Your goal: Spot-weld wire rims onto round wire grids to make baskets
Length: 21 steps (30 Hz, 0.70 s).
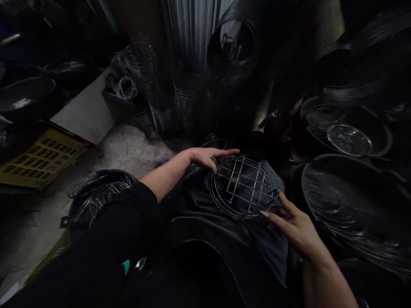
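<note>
A round wire rack (248, 182) with crossing bars lies over my lap, on dark cloth. My left hand (210, 157) is at its upper left edge, fingers stretched out and apart, with an orange wrap on one finger; nothing is gripped in it. At the lower right rim, my right hand (293, 220) has its thumb and fingertips around the edge of the rack. Dark wire rings show beneath the bars at the left side.
On the right stand dark basins (353, 171) with wire rings. A tub of wire pieces (102, 192) and a yellow crate (41, 158) are at left. Stacked wire baskets (188, 96) stand ahead, near a large dark cylinder (233, 45).
</note>
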Each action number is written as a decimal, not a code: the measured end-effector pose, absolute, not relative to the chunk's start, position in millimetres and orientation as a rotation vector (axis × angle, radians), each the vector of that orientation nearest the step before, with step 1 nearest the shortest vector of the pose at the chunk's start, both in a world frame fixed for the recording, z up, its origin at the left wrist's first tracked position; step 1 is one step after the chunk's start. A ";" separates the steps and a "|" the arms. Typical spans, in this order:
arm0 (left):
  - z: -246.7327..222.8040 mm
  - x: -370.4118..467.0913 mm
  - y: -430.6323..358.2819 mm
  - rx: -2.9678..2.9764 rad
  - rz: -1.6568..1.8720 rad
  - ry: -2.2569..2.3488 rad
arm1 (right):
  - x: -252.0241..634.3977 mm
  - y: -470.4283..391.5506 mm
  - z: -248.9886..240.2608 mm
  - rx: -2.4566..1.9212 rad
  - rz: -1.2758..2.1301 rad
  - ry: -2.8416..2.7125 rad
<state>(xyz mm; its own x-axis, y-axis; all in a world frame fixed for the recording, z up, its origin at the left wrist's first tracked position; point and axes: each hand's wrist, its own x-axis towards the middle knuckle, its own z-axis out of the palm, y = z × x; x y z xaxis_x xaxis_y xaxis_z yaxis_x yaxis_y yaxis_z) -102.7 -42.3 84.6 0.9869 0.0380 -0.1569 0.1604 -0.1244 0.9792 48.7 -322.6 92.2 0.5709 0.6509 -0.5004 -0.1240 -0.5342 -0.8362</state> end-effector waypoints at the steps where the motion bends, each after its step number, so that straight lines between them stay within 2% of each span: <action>1: 86.8 -105.4 -43.2 1.750 -0.088 0.151 | 48.1 -323.6 89.9 -1.889 1.055 -0.429; 6: 85.9 -112.3 -58.8 2.080 -0.124 0.335 | 45.2 -329.8 73.1 -1.912 1.015 -0.459; 12: 74.1 -117.8 -63.2 2.034 -0.138 0.192 | 43.2 -337.7 56.7 -1.979 0.976 -0.533; 14: 72.2 -121.3 -56.3 1.887 0.002 0.214 | 48.5 -341.3 58.3 -1.956 1.013 -0.569; 16: 74.3 -126.7 -44.1 1.658 0.298 0.407 | 55.4 -344.0 66.3 -1.927 0.985 -0.576; 19: 90.4 -138.5 -21.9 1.222 0.754 0.715 | 62.3 -341.5 88.6 -1.903 0.763 -0.476; 21: 108.3 -146.5 -12.4 1.032 0.883 0.710 | 62.3 -333.4 104.8 -1.872 0.647 -0.403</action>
